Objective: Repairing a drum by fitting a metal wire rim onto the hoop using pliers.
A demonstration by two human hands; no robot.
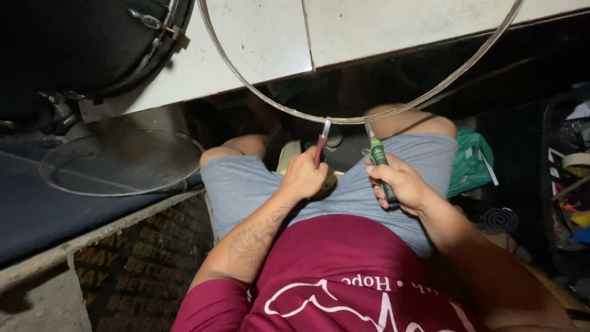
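Hoop: a thin metal ring (359, 120) hung off the edge of the white tiled bench (258, 43), its lowest arc above the person's knees and two tools meeting it there.
Left hand: the left hand (302, 178) was closed around a red-handled tool (321, 144), its metal tip touching the hoop just left of the lowest point.
Right hand: the right hand (399, 184) was wrapped tight around a green-and-black-handled tool (378, 157), tip touching the hoop just right of the red one.
Fingers: curled shut on both handles; neither hand touched the hoop itself.
Nearby: a black drum shell (92, 43) sat left of the hoop, and a clear round drum skin (120, 161) lay below that.
Slip risk: either tip could skid off the narrow, rounded rim under hard levering, and bare thighs lay directly beneath.
Bend risk: uneven prying between two close points would likely kink so thin a band.
Drop risk: the hoop seemed only loosely supported on the bench edge, so a jolt might send it down.
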